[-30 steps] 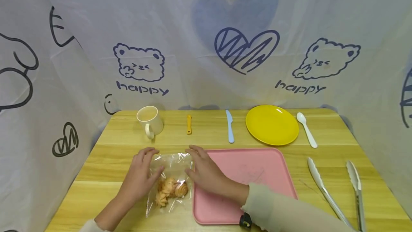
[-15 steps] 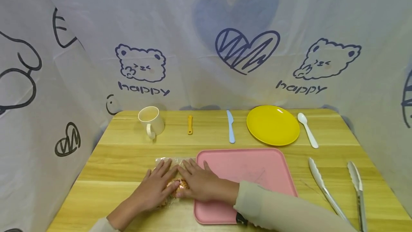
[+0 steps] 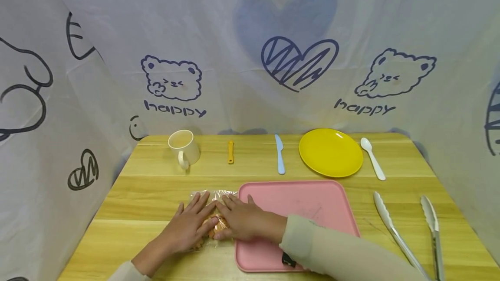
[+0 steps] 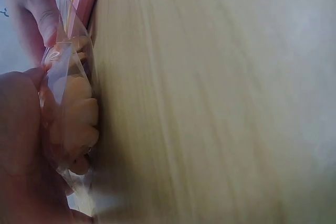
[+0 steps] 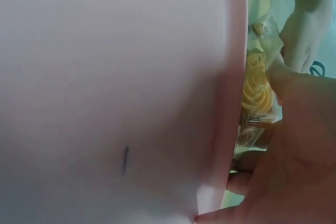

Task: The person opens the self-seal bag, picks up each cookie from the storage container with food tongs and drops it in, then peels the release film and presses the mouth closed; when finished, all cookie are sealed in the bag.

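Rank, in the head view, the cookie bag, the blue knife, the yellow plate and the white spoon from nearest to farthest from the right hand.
1. Cookie bag: under the right hand, touching it.
2. Blue knife: straight beyond, at the table's far edge.
3. Yellow plate: far edge, further right.
4. White spoon: right of the plate, farthest.

Soft, even light fills the head view, with faint shadows and slight bending at the edges. Both wrist views are blurred, close and washed-out.
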The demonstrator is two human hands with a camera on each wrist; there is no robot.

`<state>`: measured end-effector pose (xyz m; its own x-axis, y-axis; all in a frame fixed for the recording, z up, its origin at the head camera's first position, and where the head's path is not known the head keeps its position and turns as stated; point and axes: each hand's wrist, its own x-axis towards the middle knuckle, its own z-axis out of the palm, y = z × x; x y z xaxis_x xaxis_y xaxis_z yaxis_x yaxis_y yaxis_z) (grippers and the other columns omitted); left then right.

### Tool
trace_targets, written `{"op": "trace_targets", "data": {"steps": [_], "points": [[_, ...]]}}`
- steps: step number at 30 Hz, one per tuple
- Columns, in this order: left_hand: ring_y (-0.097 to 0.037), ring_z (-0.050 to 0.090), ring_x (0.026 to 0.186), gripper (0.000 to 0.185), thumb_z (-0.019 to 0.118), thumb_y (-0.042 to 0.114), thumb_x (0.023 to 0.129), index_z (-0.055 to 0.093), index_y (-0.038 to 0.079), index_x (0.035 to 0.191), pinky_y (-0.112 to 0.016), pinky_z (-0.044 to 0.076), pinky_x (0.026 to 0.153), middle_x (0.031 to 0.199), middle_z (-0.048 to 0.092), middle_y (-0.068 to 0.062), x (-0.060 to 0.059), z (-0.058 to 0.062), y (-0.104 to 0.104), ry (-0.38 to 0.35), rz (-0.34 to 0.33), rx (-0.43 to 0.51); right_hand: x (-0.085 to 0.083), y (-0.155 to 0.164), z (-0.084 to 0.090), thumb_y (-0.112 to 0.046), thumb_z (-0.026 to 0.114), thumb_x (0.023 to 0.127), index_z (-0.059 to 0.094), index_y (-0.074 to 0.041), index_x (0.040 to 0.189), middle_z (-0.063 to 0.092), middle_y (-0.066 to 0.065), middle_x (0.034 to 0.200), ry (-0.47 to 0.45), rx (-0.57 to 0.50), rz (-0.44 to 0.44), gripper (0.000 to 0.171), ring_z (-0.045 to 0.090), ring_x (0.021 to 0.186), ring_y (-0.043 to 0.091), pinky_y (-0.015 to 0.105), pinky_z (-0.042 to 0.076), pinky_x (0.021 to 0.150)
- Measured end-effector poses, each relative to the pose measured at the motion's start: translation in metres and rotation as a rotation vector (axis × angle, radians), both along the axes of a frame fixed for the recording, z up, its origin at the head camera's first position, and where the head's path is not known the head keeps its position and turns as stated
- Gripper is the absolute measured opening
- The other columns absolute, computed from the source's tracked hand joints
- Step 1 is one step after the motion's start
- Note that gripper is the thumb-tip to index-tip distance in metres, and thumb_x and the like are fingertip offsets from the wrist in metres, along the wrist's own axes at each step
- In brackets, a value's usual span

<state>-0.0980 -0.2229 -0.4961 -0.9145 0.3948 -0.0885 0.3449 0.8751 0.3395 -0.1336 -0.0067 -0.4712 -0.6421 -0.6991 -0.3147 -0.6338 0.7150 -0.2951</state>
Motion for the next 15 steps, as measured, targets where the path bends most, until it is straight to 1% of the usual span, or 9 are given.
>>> {"op": "trace_targets", "data": {"steps": [4, 9, 12, 15], "points": [[-0.042, 0.018, 0.155, 0.063, 0.037, 0.056, 0.109, 0.043, 0.016, 0.158, -0.08, 0.017, 0.115, 0.169, 0.025, -0.014, 0.0, 0.0, -0.001, 0.008, -0.009, -0.003, -0.001, 0.002, -0.002, -0.074, 0.049, 0.094, 0.018, -0.02, 0.166, 0.016, 0.008, 0.172, -0.017, -0.032, -0.006, 0.095, 0.015, 0.158, 0.027, 0.066, 0.026, 0.122], [-0.044, 0.022, 0.154, 0.068, 0.04, 0.061, 0.106, 0.044, 0.016, 0.157, -0.081, 0.023, 0.113, 0.168, 0.029, -0.014, -0.001, 0.002, -0.004, 0.038, -0.024, -0.001, 0.0, 0.014, 0.003, -0.072, 0.055, 0.093, 0.02, -0.019, 0.166, 0.017, 0.009, 0.172, -0.037, -0.144, -0.024, 0.097, 0.016, 0.158, 0.027, 0.064, 0.026, 0.123], [-0.045, 0.023, 0.153, 0.072, 0.043, 0.065, 0.103, 0.044, 0.017, 0.157, -0.08, 0.024, 0.112, 0.167, 0.03, -0.014, -0.002, 0.006, -0.005, 0.061, -0.023, 0.001, 0.0, 0.032, 0.01, -0.07, 0.058, 0.093, 0.022, -0.017, 0.165, 0.016, 0.009, 0.172, -0.013, -0.205, -0.056, 0.097, 0.016, 0.158, 0.028, 0.065, 0.022, 0.123], [-0.046, 0.026, 0.152, 0.074, 0.048, 0.066, 0.102, 0.044, 0.017, 0.157, -0.08, 0.025, 0.112, 0.166, 0.032, -0.014, -0.003, 0.013, -0.005, 0.095, -0.018, 0.012, 0.0, 0.059, 0.02, -0.066, 0.062, 0.093, 0.023, -0.016, 0.165, 0.013, 0.009, 0.172, 0.043, -0.248, -0.113, 0.096, 0.013, 0.158, 0.032, 0.068, 0.018, 0.123]]}}
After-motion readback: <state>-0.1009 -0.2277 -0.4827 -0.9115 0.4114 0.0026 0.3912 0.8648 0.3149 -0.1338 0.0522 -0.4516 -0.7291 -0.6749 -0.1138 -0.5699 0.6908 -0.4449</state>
